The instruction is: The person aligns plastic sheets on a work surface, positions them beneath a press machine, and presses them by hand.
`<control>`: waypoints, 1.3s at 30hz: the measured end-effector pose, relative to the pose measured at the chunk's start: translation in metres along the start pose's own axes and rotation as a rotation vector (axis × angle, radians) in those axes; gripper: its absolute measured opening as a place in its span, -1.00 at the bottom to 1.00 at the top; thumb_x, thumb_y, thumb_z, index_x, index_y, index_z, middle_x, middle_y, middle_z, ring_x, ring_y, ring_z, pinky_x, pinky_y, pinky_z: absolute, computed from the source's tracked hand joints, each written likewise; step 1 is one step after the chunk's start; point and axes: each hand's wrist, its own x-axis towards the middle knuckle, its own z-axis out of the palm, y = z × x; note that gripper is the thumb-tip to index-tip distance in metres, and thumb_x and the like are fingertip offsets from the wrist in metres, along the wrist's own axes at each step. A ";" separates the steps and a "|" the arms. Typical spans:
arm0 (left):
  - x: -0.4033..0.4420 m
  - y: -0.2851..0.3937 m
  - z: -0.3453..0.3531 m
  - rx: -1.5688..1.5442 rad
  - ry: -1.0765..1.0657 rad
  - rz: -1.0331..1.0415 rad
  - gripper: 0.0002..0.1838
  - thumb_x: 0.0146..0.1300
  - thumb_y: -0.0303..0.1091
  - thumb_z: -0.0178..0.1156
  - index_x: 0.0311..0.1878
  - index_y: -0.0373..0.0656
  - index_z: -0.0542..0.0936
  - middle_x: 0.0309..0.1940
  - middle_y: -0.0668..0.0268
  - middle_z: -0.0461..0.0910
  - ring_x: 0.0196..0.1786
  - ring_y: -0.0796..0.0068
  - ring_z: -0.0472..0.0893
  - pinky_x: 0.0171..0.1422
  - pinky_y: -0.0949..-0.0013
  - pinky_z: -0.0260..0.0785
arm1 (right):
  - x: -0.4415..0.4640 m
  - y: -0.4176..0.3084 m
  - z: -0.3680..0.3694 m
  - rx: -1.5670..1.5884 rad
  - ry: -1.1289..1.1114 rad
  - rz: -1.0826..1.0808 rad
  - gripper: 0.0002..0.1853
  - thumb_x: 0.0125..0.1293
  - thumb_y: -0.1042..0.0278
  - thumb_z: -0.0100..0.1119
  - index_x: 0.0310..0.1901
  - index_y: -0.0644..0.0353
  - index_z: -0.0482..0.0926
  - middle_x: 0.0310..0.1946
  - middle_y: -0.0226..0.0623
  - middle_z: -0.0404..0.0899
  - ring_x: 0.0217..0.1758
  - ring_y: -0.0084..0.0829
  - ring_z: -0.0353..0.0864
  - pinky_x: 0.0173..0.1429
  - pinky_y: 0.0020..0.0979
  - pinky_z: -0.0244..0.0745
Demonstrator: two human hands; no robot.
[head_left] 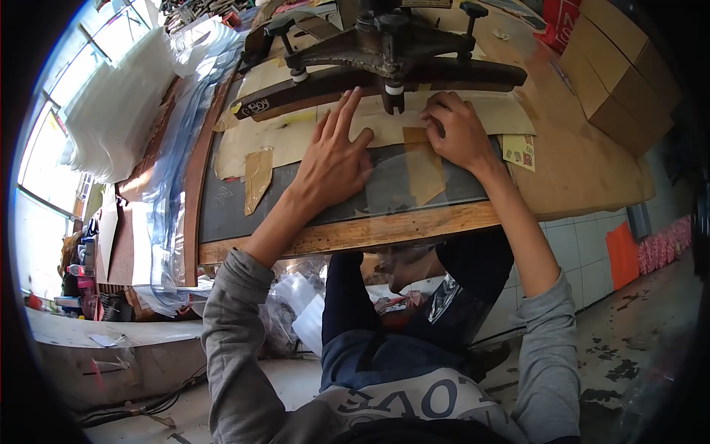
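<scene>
My left hand (336, 155) lies with its fingers spread on a pale sheet (288, 137), just in front of a dark metal bar (318, 87). Bent at the fingers, my right hand (458, 133) rests near the sheet's right part; its thumb and index finger curl close together, and anything between them is too small to make out. Between the hands, a piece of brown tape (424, 169) runs over the dark board (333, 203). Another tape piece (258, 177) is stuck left of my left hand. The black machine head (384, 46) stands over the bar.
A cardboard box (617, 81) stands at the right on the brown-covered table (584, 166). Clear plastic sheets (166, 177) hang along the left side. A wooden edge (355, 233) borders the board above my lap. A small printed yellow piece (519, 152) lies right of my right hand.
</scene>
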 end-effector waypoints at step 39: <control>0.008 0.007 -0.009 -0.870 0.222 -0.236 -0.69 0.17 -0.58 0.26 -0.03 -0.19 0.44 -0.35 0.21 0.63 -0.22 0.33 0.65 -0.04 0.29 0.45 | 0.027 -0.124 -0.049 0.233 -0.301 0.404 -0.52 0.32 0.01 0.15 -0.37 0.39 0.66 -0.38 0.08 0.64 -0.35 -0.04 0.64 -0.16 -0.21 0.52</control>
